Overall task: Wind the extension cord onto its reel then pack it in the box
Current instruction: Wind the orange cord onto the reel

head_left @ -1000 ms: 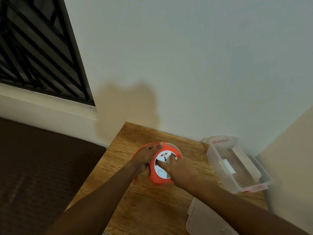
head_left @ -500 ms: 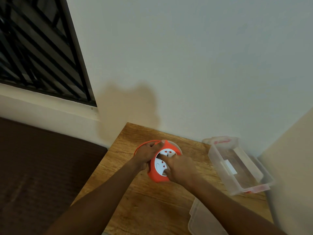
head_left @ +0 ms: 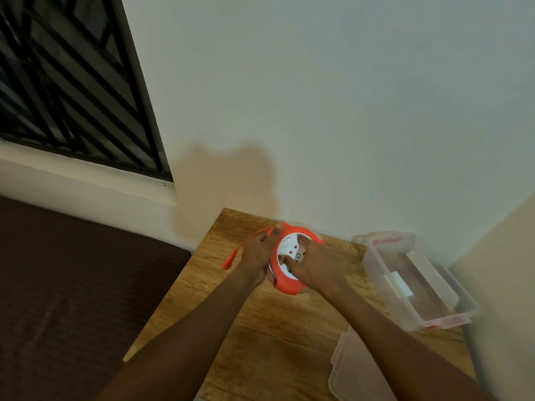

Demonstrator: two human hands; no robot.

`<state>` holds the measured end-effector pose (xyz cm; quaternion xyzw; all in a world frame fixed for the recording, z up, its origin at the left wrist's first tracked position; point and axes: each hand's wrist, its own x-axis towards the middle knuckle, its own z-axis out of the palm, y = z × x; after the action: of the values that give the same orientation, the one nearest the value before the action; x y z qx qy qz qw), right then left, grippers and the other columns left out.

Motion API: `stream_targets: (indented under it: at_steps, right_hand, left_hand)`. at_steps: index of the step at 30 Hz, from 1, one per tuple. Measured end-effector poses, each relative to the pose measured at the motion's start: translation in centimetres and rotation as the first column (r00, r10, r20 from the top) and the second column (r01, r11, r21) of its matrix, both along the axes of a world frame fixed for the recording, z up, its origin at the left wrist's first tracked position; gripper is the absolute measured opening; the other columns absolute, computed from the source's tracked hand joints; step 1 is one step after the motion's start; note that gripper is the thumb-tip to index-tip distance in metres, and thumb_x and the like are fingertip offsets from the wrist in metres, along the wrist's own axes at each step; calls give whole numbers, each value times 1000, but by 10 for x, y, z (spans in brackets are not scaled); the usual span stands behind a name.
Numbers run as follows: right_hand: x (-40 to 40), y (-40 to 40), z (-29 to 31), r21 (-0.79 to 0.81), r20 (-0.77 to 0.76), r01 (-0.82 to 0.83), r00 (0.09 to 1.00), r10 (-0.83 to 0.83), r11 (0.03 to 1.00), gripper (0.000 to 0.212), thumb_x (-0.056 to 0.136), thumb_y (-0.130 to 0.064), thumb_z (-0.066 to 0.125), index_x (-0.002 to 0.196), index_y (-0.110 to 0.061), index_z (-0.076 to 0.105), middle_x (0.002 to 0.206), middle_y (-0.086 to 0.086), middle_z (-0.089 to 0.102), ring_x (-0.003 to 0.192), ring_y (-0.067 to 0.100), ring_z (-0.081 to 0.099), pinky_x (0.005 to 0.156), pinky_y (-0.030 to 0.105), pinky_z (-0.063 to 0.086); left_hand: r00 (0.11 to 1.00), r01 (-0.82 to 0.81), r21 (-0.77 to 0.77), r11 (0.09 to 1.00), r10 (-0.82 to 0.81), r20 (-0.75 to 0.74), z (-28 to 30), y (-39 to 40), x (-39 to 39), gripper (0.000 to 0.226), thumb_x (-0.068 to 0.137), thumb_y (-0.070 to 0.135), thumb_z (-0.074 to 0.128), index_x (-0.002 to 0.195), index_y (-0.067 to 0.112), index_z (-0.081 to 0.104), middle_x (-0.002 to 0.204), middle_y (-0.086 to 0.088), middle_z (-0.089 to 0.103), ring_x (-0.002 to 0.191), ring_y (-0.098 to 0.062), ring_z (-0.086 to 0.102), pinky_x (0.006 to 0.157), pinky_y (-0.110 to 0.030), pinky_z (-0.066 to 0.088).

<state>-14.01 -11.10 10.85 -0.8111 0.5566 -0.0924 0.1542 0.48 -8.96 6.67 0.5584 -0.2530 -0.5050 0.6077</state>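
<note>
Reel: an orange reel (head_left: pixel 289 286) with a white socket face is held at the far middle of the wooden table (head_left: pixel 269 337), close to the wall.
Left hand: the left hand (head_left: pixel 257 256) is curled round the reel's left rim.
Right hand: the right hand (head_left: pixel 315 264) is laid over the white face, fingers bent onto it; whether anything is gripped there cannot be told.
Cord: a loose orange cord (head_left: pixel 231 257) is seen hanging out left of the left hand, near the table's left edge.
Box: a clear plastic box (head_left: pixel 373 264) is set open at the table's right, well apart from the reel, its far end near the wall.
Lid: a clear lid (head_left: pixel 353 371) is cut off by the bottom edge.
Open room: bare wood is left in front of the reel, between the forearms.
Writing: red marks on the box's end clip are too blurred to be read; a white label is seen through its wall, unreadable.
Hidden: the reel's right rim is covered by the right hand.
</note>
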Motion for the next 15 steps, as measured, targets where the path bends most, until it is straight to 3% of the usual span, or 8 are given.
stream_targets:
  at_steps: [3, 5, 8, 9, 11, 13, 15]
  right_hand:
    - [3, 3, 2, 189, 166, 103, 977, -135, 977, 75, 83, -61, 62, 144, -19, 47, 142, 4, 55, 121, 25, 57, 92, 35, 49]
    - [4, 6, -2, 335, 322, 176, 902, -288, 926, 75, 83, -55, 67, 143, -15, 47, 140, 7, 56, 115, 27, 61, 88, 36, 54]
    - [7, 12, -13, 511, 457, 222, 748, -481, 831, 77, 80, -54, 71, 143, -17, 48, 124, 9, 66, 93, 26, 70, 60, 34, 60]
    - [6, 13, -15, 553, 477, 220, 707, -522, 803, 72, 83, -51, 70, 143, -18, 48, 116, 10, 70, 82, 24, 72, 47, 27, 54]
    - [4, 15, -16, 606, 515, 200, 639, -572, 770, 60, 91, -42, 66, 142, -17, 49, 99, 13, 73, 60, 19, 69, 38, 22, 43]
    - [0, 21, -13, 586, 530, 175, 656, -538, 791, 59, 92, -37, 66, 144, -16, 48, 110, 12, 71, 73, 21, 71, 46, 26, 51]
    - [-3, 30, -11, 339, 445, 169, 838, -316, 925, 64, 89, -35, 66, 146, -18, 45, 130, 7, 63, 103, 25, 67, 68, 31, 56]
  left_hand:
    - [998, -52, 15, 999, 51, 30, 3, 2, -9, 33, 96, 40, 71, 108, 10, 77, 102, -12, 81, 89, -32, 79, 68, -40, 66]
    - [991, -56, -2, 998, 56, 123, 5, 2, -12, 28, 95, 40, 71, 107, 15, 77, 101, -10, 81, 84, -27, 79, 61, -32, 64]
    - [974, -43, -30, 999, 49, 219, 3, 5, -12, 23, 95, 41, 71, 103, 20, 76, 99, -6, 81, 80, -22, 79, 56, -24, 61]
    - [970, -38, -27, 999, 43, 241, 1, 6, -11, 22, 95, 42, 71, 102, 22, 76, 99, -5, 81, 81, -22, 79, 57, -24, 61]
    - [970, -50, -22, 998, 54, 236, -1, 9, -11, 20, 95, 42, 71, 99, 23, 76, 97, -6, 81, 82, -25, 79, 61, -28, 63]
    - [977, -60, -28, 998, 65, 201, -4, 11, -11, 23, 95, 42, 71, 99, 20, 78, 95, -7, 82, 83, -28, 80, 63, -32, 65]
    - [988, -78, -13, 997, 79, 132, -4, 13, -10, 30, 95, 42, 71, 101, 13, 79, 95, -11, 82, 82, -29, 80, 66, -36, 66]
